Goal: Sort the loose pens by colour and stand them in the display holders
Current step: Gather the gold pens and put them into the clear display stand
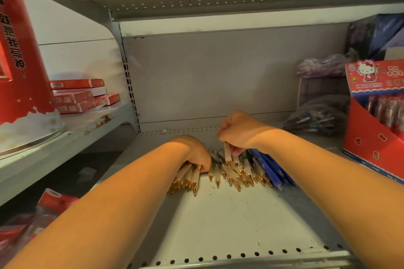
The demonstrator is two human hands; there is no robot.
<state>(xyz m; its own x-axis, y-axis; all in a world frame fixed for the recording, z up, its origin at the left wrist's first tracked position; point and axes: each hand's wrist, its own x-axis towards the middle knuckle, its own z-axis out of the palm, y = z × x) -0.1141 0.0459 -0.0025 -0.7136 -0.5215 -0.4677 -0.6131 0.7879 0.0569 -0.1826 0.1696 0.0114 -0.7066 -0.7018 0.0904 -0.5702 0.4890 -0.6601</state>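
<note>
Two bare forearms (113, 199) reach from the near edge over the pale shelf (218, 229), whose front lip has a row of small holes.

Halfway back, the left hand (197, 156) has its fingers curled round a bundle (187, 178) of pale pens, their gold tips fanning out toward the front edge and resting on the shelf. Just beside it to the right, the right hand (237, 133) is raised a little higher. Its fingers are bent and it pinches a single pale pen (227, 153) between thumb and fingertips, with the gold tip pointing down over the heap.

Below that hand lies the pile (239, 176) of loose pale pens, gold tips mostly facing forward and crossing one another. Against the pile's right side lie several blue pens (272, 169), roughly parallel and partly under the right wrist.

At the far right stands a red display box (369, 137) with a cartoon cat header, holding upright wrapped pens. Behind it, against the back wall, are bags (317, 119) of dark pens, too blurred to make out further.

On the neighbouring shelf to the left, flat red boxes (78, 96) are stacked, and a tall red stand (20, 50) with white lettering is nearer.
</note>
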